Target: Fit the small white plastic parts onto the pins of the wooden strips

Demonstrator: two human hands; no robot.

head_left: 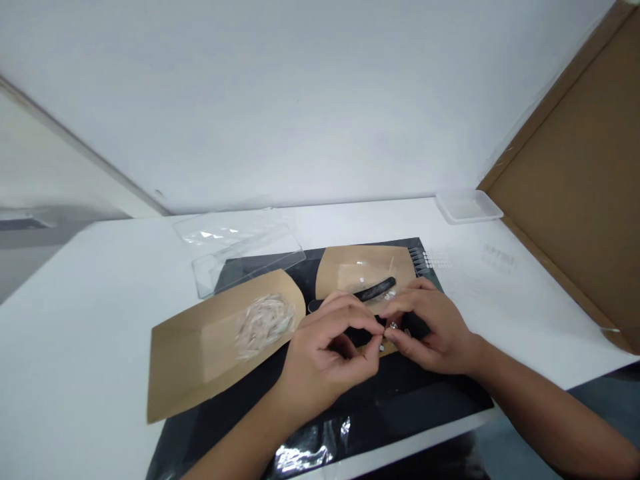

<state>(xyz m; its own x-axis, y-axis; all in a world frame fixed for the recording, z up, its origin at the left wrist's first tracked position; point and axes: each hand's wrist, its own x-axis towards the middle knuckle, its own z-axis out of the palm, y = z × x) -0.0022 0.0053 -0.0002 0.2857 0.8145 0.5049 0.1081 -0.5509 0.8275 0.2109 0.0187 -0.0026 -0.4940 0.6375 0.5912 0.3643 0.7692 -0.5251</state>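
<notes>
My left hand (336, 353) and my right hand (433, 327) meet above a black mat (395, 400), fingertips almost touching. Thumb and forefinger of the left are pinched together, and what they hold, if anything, is too small to make out. A tiny shiny piece (393, 326) shows at the pinched fingertips of the right, its kind unclear. Just beyond the hands, a curved black strip like a nail file (377, 289) lies in a brown paper tray (367, 257) with small clear bits. Under the fingers is a small brown patch with a white bit, mostly hidden.
Left of the hands, a larger brown paper tray (175, 360) holds a heap of thin clear plastic pieces (265, 325). Behind it lie clear plastic covers (250, 257). A sheet of small clear tabs (435, 259), a translucent tray (467, 207) and an upright cardboard panel (580, 180) are to the right.
</notes>
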